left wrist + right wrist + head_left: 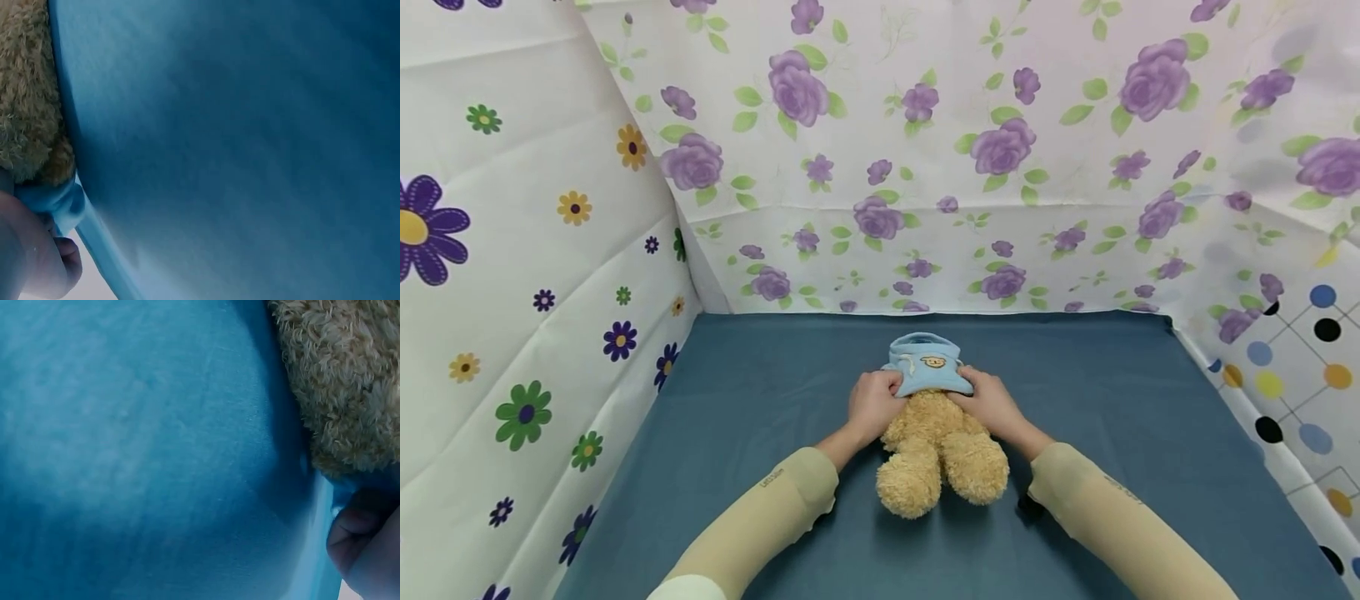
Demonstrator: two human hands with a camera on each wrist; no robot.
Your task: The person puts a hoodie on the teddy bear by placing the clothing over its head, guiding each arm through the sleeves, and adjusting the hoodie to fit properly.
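Observation:
A curly tan teddy bear [928, 433] lies in the middle of the table, its two legs towards me. Light blue doll clothing [917, 367] with a small bear face on it covers its upper end; the bear's head is not visible. At the garment's left lower corner, my left hand [874, 404] pinches the hem. My right hand [991, 406] grips the same hem on the right, its thumb over the cloth. Both wrist views show curled fingers at blue fabric beside the fur, as with the left hand [44, 256] and right hand [369, 544].
A dark blue cloth [760, 392] covers the table. Flower-printed sheets hang behind [880, 167] and on the left [542, 333]; a dotted sheet [1292, 400] lines the right. A small black object [1030, 506] shows under the right wrist.

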